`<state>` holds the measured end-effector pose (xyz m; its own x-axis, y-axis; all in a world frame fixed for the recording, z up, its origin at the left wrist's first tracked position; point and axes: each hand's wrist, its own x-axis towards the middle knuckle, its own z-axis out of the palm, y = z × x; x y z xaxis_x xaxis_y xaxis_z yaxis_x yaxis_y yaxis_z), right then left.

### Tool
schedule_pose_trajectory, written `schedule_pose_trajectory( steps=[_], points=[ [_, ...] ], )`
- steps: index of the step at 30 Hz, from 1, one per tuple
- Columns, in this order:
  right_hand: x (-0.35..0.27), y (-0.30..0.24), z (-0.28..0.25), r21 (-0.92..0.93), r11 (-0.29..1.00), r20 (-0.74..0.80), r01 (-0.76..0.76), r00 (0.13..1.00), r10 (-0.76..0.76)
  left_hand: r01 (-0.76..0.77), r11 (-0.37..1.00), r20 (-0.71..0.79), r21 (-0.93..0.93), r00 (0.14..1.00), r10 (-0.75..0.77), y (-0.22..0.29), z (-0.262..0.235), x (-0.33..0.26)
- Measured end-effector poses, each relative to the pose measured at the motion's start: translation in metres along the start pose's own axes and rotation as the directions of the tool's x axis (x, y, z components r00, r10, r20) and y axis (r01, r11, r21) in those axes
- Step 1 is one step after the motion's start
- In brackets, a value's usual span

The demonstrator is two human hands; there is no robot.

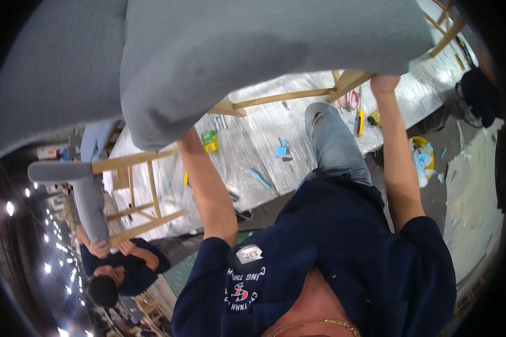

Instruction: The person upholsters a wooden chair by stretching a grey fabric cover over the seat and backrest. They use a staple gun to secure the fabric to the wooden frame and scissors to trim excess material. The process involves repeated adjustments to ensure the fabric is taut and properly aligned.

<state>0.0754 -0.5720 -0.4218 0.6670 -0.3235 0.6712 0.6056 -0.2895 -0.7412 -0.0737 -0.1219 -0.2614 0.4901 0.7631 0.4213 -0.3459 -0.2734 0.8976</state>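
I have the chair (275, 48) across the top of the frame. At upper right, my right hand (385, 84) touches its lower edge; its fingers are hidden, so I can't tell how far they close. My left hand is hidden behind the chair, grip unreadable. My right forearm (400, 157) and left forearm (205, 185) reach upward.

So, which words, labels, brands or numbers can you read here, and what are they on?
I won't copy out wording or brands, but lettering shows here:
Dark blue shirt: pale patch with large dark letters, legible.
Same shirt: white lettering around a red-and-white emblem, partly legible.
Green-and-yellow pack: any print is too small to read.
Grey upholstered piece: none that I can see.
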Motion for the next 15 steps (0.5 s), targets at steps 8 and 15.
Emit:
schedule_pose_trajectory(
  steps=[8, 15],
  points=[
    [0.069, 0.016, 0.064, 0.541, 0.711, 0.101, -0.450, 0.873, 0.477, 0.027, 1.000, -0.053, 0.012, 0.998, -0.026, -0.002, 0.015, 0.012],
    [0.085, -0.055, 0.120, 0.682, 0.616, 0.335, -0.395, 0.917, 0.217, 0.038, 0.999, -0.111, 0.021, 0.993, -0.035, 0.000, -0.012, 0.006]
  ],
)
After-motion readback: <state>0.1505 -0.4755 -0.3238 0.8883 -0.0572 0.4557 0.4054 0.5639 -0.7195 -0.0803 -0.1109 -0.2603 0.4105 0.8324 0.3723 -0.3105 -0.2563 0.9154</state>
